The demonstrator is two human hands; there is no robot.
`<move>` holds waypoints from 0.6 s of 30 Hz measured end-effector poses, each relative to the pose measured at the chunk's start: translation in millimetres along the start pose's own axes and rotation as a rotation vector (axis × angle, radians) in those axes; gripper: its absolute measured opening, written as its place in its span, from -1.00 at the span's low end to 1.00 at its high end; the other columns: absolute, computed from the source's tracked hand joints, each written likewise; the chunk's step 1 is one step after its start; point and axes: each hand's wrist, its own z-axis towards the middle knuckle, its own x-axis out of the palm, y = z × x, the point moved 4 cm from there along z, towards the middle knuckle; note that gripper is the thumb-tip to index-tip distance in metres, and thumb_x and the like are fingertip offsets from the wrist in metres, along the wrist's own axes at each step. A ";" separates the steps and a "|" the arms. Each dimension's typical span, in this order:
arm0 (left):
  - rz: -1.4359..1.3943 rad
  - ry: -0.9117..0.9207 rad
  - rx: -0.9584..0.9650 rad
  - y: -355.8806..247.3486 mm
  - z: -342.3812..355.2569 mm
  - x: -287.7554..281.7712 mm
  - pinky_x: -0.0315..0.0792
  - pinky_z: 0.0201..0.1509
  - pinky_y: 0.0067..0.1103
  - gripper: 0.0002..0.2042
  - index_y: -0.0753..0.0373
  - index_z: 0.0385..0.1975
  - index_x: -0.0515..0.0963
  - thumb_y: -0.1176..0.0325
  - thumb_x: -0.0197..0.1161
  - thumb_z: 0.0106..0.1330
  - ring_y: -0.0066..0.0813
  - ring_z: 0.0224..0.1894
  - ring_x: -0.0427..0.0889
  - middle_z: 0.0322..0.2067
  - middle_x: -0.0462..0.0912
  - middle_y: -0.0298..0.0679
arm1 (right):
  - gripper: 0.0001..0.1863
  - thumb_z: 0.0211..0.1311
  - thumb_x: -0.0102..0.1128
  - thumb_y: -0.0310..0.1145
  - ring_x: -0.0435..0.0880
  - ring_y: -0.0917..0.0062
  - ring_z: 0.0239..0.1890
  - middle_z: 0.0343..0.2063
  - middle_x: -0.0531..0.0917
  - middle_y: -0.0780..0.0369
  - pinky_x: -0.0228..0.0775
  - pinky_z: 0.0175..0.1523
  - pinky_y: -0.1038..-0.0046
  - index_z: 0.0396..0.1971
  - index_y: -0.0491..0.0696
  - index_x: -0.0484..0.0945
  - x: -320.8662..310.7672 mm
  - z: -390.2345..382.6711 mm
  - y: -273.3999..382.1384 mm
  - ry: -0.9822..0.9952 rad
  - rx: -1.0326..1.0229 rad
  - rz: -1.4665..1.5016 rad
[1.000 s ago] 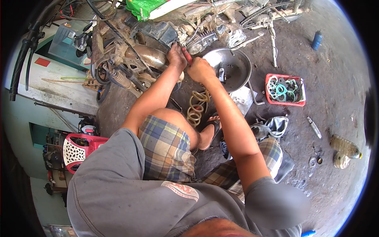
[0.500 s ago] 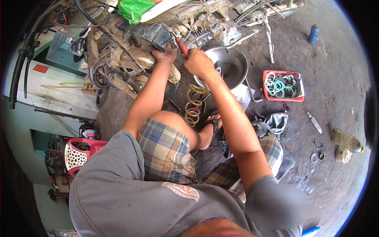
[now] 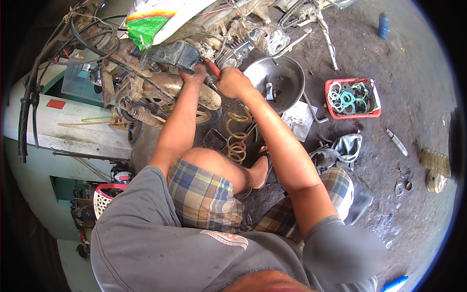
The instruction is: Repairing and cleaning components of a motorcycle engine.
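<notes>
My right hand (image 3: 235,83) is closed around a red-handled tool (image 3: 212,68), which points up and left into the motorcycle's engine parts. The tool's working end is hidden. Just left of it, my left hand (image 3: 194,74) is up against the lower edge of a black box-shaped part (image 3: 181,56). Its fingers look curled, but the box and nearby parts mostly cover them. Between the two hands a short metal-and-black fitting (image 3: 211,83) shows. A finned engine part (image 3: 236,52) lies close beyond the red handle.
A metal basin (image 3: 297,92) holding small items stands right of my right hand. Below it hangs a coiled yellowish hose (image 3: 237,141). A red basket (image 3: 357,116) of gaskets sits on the floor, with a blue bottle (image 3: 383,27) beyond. A dirty wheel (image 3: 210,116) is near my left forearm.
The whole view has shifted slightly. Both hands stay at the engine, with the red-handled tool still in my right hand. The fitting between my hands now shows more.
</notes>
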 end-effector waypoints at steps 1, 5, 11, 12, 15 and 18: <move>0.169 0.015 0.093 0.3 1.8 -1.1 0.04 0.52 -0.26 -0.46 0.14 0.31 0.40 0.02 -0.28 0.49 -0.27 0.39 0.31 0.33 0.43 -0.27 | -0.57 0.16 0.17 -0.23 0.68 -0.03 -0.02 -0.19 0.68 -0.21 0.50 0.13 0.10 -0.20 -0.35 0.63 6.9 0.2 -1.4 -0.018 0.013 -0.010; 0.488 -0.026 0.129 -5.3 -1.5 3.2 0.16 0.46 -0.34 -0.49 0.14 0.28 0.42 0.05 -0.26 0.49 -0.29 0.34 0.38 0.29 0.46 -0.26 | -0.60 0.20 0.18 -0.21 0.66 -0.07 -0.01 -0.18 0.67 -0.22 0.49 0.15 0.10 -0.17 -0.27 0.65 25.3 -1.5 -7.8 -0.027 0.055 0.072; -0.617 -0.236 -0.309 1.7 -5.2 4.4 0.22 0.40 -0.34 -0.48 0.09 0.24 0.46 -0.04 -0.21 0.47 -0.31 0.31 0.41 0.25 0.51 -0.31 | -0.62 0.26 0.05 -0.29 0.67 0.05 0.07 -0.04 0.68 -0.12 0.49 0.18 0.13 -0.06 -0.20 0.64 15.7 -2.7 -7.7 0.031 0.073 0.100; -0.665 -0.158 -0.265 2.2 2.4 4.4 0.35 0.18 -0.37 -0.50 0.03 0.19 0.50 -0.07 -0.18 0.45 -0.36 0.23 0.47 0.18 0.56 -0.37 | -0.63 0.26 0.05 -0.29 0.67 0.07 0.07 -0.04 0.68 -0.11 0.50 0.17 0.15 -0.07 -0.21 0.65 15.3 -3.8 -8.0 0.090 0.090 0.115; -0.572 -0.157 -0.335 16.3 3.5 -13.1 0.39 0.00 -0.40 -0.51 0.04 0.12 0.53 -0.09 -0.17 0.44 -0.39 0.11 0.50 0.11 0.59 -0.37 | -0.64 0.28 0.05 -0.30 0.70 0.11 0.05 -0.05 0.69 -0.09 0.53 0.14 0.19 -0.07 -0.19 0.66 6.0 -7.0 -5.4 0.053 0.039 0.048; -0.642 -0.100 -0.372 19.3 -1.1 -19.3 0.44 -0.24 -0.47 -0.53 0.07 0.01 0.56 -0.13 -0.10 0.40 -0.42 -0.14 0.55 -0.08 0.64 -0.36 | -0.63 0.25 0.05 -0.30 0.72 0.05 -0.02 -0.13 0.70 -0.13 0.54 0.10 0.12 -0.11 -0.21 0.66 4.4 -15.8 1.3 0.003 0.001 -0.042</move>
